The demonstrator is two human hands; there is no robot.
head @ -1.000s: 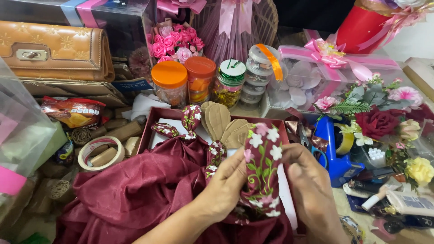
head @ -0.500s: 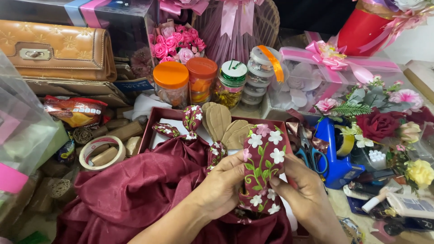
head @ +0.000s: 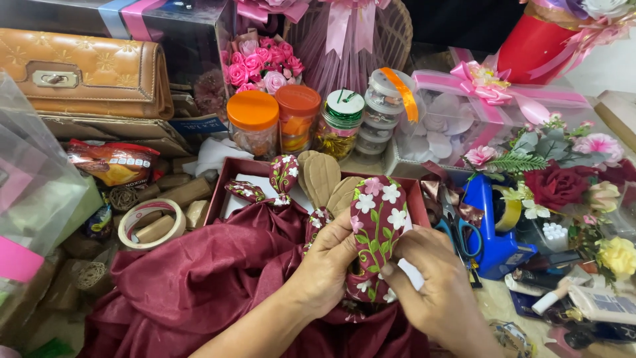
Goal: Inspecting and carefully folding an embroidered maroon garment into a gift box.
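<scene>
A folded strip of maroon cloth with white flowers and green stems (head: pixel 376 229) stands upright between my hands. My left hand (head: pixel 326 268) grips its left side and my right hand (head: pixel 434 285) pinches its lower right edge. Both hands rest over a pile of plain maroon fabric (head: pixel 199 285) that spills out of a shallow maroon box (head: pixel 225 185). Inside the box lie a bow of the same flowered cloth (head: pixel 268 185) and tan leaf-shaped pieces (head: pixel 322 179).
Behind the box stand jars with orange lids (head: pixel 253 129) and a green-lidded jar (head: pixel 341 122). A tape roll (head: pixel 149 222) lies left, a tan purse (head: pixel 83 73) far left. A blue tape dispenser (head: pixel 493 222), scissors (head: pixel 457 225) and artificial flowers (head: pixel 563 182) crowd the right.
The flowered strip has shifted slightly up and to the left between my hands. My right hand has slid lower along its right edge.
</scene>
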